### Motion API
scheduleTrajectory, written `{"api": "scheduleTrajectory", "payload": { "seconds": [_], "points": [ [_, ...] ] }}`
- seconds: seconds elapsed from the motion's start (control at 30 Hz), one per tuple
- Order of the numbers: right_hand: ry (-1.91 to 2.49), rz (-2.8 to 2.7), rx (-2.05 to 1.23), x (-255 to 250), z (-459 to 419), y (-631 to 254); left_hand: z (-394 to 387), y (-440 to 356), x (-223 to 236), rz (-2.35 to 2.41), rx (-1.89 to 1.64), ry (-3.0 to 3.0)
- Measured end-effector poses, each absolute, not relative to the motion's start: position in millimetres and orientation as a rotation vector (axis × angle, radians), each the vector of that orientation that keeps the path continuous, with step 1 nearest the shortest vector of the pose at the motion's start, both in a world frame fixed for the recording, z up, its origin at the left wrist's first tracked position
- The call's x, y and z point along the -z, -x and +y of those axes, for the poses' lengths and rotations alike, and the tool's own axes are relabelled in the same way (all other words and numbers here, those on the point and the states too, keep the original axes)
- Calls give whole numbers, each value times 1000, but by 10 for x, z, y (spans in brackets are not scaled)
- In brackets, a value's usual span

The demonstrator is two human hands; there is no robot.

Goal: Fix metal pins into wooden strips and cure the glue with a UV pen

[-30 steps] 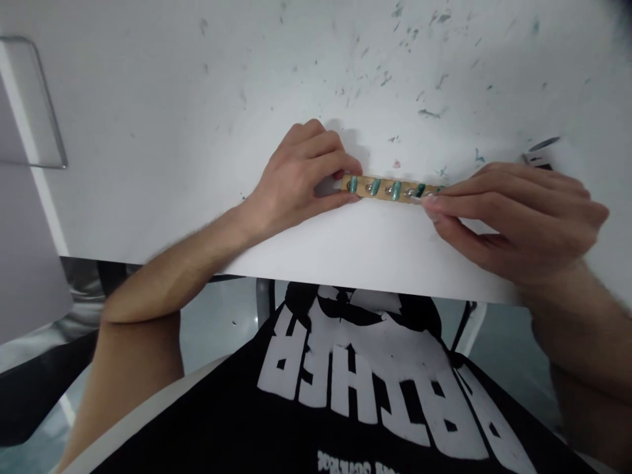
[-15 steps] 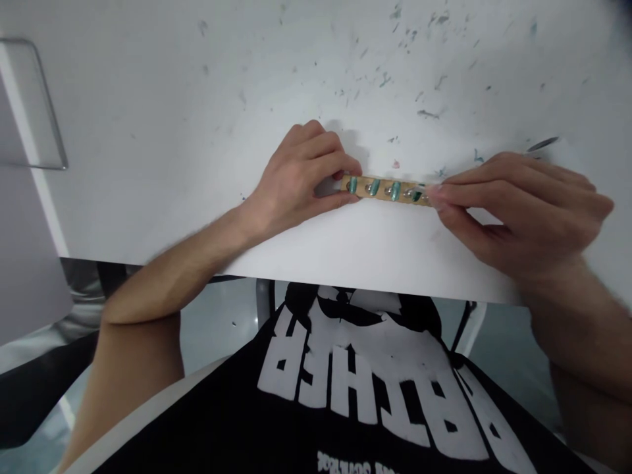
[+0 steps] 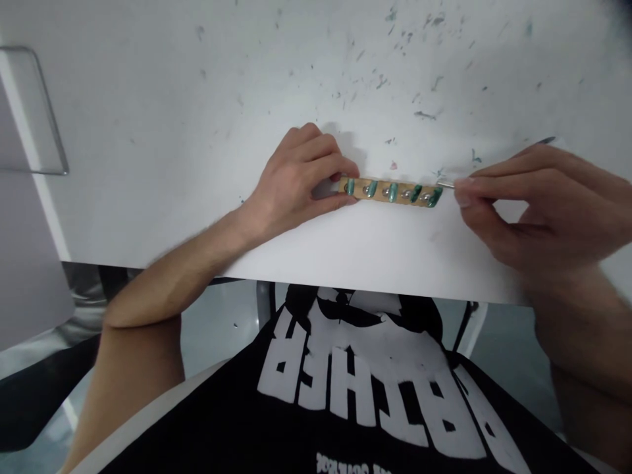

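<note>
A narrow tan strip [image 3: 390, 191] carrying several green parts and small metal studs lies on the white table [image 3: 197, 131] near its front edge. My left hand [image 3: 301, 174] has its fingers curled and pinches the strip's left end. My right hand [image 3: 538, 204] is just off the strip's right end, fingers pinched on a thin metal pin [image 3: 445, 185] whose tip points at that end.
A bent metal wire frame [image 3: 49, 112] lies at the table's far left beside a grey panel [image 3: 24, 263]. The tabletop is flecked with green and dark marks. A small dark item [image 3: 546, 140] shows behind my right hand. My black printed shirt fills the bottom.
My right hand has drawn back to the right, off the strip's right end, uncovering the last green parts and showing the thin pin. The left hand and strip stayed put.
</note>
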State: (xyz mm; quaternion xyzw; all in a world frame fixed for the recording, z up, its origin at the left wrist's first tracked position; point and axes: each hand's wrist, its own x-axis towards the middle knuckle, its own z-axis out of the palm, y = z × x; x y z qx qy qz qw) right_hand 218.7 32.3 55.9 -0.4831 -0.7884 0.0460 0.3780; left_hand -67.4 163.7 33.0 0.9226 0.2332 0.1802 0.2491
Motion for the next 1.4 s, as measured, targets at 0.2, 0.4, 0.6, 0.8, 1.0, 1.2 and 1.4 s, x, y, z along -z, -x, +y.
{"api": "scheduleTrajectory", "payload": {
  "seconds": [0.2, 0.4, 0.6, 0.8, 1.0, 1.2, 1.4],
  "points": [
    [1328, -1752, -255, -485, 210, -2277, 1636, 676, -330, 624, -501, -2478],
    [1524, -1442, -456, -463, 33, -2141, 1633, 678, -362, 629, -459, -2488],
    [1471, -1377, -557, -443, 100, -2043, 1624, 684, -390, 658, -447, -2484],
    [1403, -1442, -545, -415, 133, -2053, 1637, 685, -404, 660, -430, -2447],
    [1378, -1527, -485, -414, 141, -2039, 1638, 686, -413, 662, -418, -2464],
    [1411, -1533, -458, -376, 110, -2069, 1635, 690, -407, 664, -431, -2475],
    [1412, -1506, -460, -372, 92, -2071, 1635, 685, -408, 669, -426, -2451]
  ]
}}
